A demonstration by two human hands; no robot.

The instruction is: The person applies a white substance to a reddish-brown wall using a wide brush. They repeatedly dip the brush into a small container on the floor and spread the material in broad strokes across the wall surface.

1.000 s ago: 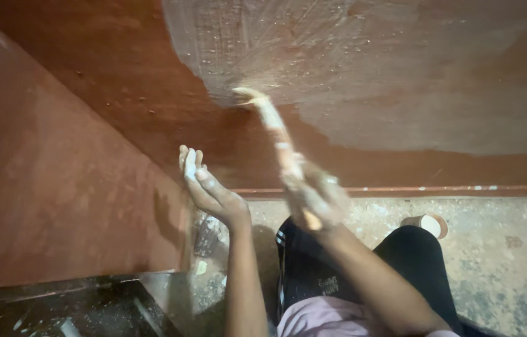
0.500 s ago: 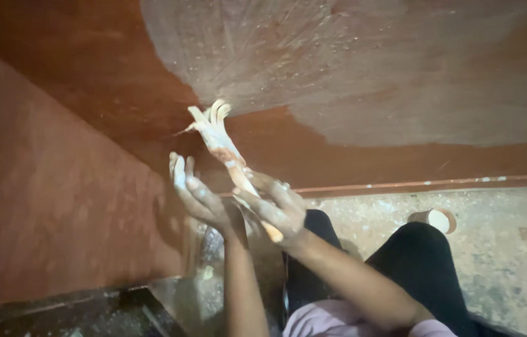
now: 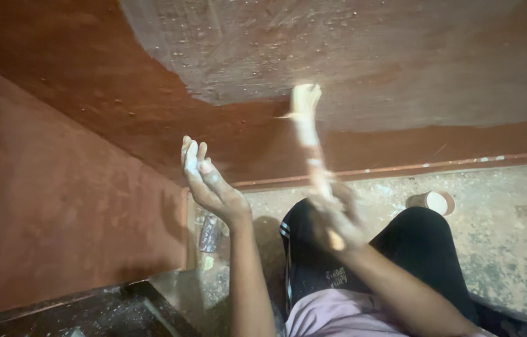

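Paintbrush [image 3: 309, 140] stands almost upright in the right hand [image 3: 337, 218], which is closed around its handle; its long axis runs from the fist up to the pale bristles, which meet the lower edge of the whitish coated patch [image 3: 363, 56] on the red-brown wall [image 3: 76, 93]. Left of it, the left hand [image 3: 208, 182] is raised, open and holding nothing, fingertips pale. A small cup [image 3: 432, 201] sits on the floor [image 3: 513, 231], right of the right hand.

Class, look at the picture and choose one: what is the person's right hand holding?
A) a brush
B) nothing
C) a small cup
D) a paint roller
A: the right hand grips the handle of a pale, blurred brush whose bristles meet the reddish wall; the small cup sits on the floor, untouched.
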